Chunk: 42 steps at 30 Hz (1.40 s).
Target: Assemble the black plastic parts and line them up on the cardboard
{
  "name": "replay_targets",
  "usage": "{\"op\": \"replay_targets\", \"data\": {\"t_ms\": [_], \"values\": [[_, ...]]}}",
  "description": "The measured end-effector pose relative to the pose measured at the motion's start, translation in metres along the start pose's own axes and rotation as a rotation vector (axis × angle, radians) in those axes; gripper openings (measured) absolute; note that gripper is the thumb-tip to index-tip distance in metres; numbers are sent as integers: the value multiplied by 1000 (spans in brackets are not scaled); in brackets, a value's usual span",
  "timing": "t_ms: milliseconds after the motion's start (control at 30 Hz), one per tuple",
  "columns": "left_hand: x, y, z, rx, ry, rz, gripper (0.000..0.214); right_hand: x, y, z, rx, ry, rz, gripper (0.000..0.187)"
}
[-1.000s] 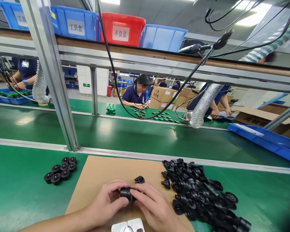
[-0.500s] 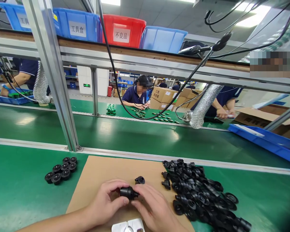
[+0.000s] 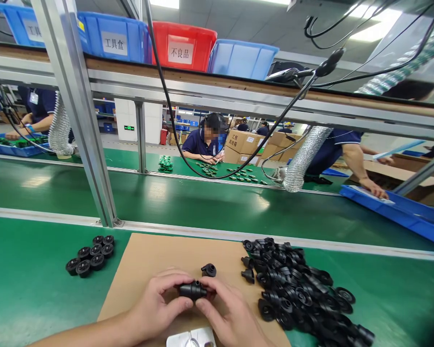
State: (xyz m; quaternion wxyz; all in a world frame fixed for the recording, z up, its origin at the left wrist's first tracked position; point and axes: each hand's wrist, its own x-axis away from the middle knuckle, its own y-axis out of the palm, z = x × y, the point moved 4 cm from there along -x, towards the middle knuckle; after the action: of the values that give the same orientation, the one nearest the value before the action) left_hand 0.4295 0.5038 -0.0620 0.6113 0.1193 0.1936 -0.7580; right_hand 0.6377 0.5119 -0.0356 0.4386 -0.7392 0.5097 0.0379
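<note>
Both my left hand [image 3: 159, 302] and right hand [image 3: 228, 304], half curled, pinch a black part [image 3: 193, 290] by opposite ends, apparently to steady it.

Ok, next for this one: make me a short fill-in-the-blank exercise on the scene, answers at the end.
1. The left grip and right grip hold one part coloured ____.
2. The grouped wheel-like parts left of the brown sheet number ____.
3. The larger pile lies on the picture's ____ side.
4. On the shelf, the only bin that is not blue is ____.

Missing words: black; eight; right; red.
</note>
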Motion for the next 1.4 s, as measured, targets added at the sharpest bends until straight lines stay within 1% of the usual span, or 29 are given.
{"op": "replay_targets", "data": {"t_ms": [33,67,133,167,200,233,333,367,400,433,500,567,633,667,700,733,800,833,900,933,1033,1100,1133,1200,1233,1267,1300,1367,1400], "values": [[0,-1,0,-5,-6,7,30,1,0,1,11,-10,13,28],[0,-1,-1,-12,-17,14,31,2,0,1,41,-53,19,30],[0,-2,-2,-28,-29,19,30,3,-1,-3,127,-183,7,26],[0,-2,-1,-34,-15,13,31,3,-1,-5,150,-223,-12,25],[0,-1,-1,-36,11,1,31,2,0,-5,143,-220,-35,27],[0,-1,0,-36,44,-11,31,1,0,-5,105,-162,-62,28],[-1,0,2,-35,113,-27,30,0,7,2,-99,169,-146,21],[-1,0,2,-38,121,-20,30,1,10,4,-129,248,-172,19],[-1,0,2,-43,128,-13,31,1,12,4,-130,288,-193,21],[-1,0,3,-48,140,-9,33,2,14,4,-109,295,-205,27],[-1,2,6,-58,189,-29,40,3,17,3,-75,291,-216,43],[0,5,10,-56,234,-71,46,6,18,5,-111,356,-223,60],[-1,6,11,-42,198,-74,46,8,15,7,-127,420,-191,70],[-1,5,10,-34,137,-56,43,8,11,7,-105,419,-160,70],[-2,3,7,-26,58,-31,40,7,6,6,-68,386,-124,67],[-2,2,3,-17,-25,-4,36,6,1,5,-33,325,-106,59],[0,-1,-4,2,-161,32,33,3,-5,1,-6,184,-129,36],[2,-2,-8,7,-195,36,33,2,-6,-1,-11,120,-148,33],[4,-2,-14,-25,-205,23,37,1,-3,-3,-26,44,-163,41],[5,-1,-17,-59,-182,3,40,1,0,-3,-36,45,-155,39],[7,0,-23,-207,-64,-76,54,1,15,-1,-52,108,-139,27],[6,0,-27,-313,-45,-114,66,0,23,0,-23,113,-184,28],[6,0,-30,-366,-69,-125,69,0,25,0,9,99,-210,32],[2,-3,-34,-456,-153,-133,66,-2,16,4,112,68,-204,36],[-1,-4,-34,-493,-191,-131,63,-2,7,9,190,58,-174,32],[-4,-5,-34,-527,-221,-125,61,-1,-5,16,291,49,-110,26],[-8,-8,-33,-556,-244,-118,62,0,-18,25,410,44,-60,26],[-19,-16,-29,-609,-279,-103,74,7,-44,52,683,52,51,31],[-25,-24,-26,-639,-294,-111,86,11,-54,70,801,77,70,32]]}}
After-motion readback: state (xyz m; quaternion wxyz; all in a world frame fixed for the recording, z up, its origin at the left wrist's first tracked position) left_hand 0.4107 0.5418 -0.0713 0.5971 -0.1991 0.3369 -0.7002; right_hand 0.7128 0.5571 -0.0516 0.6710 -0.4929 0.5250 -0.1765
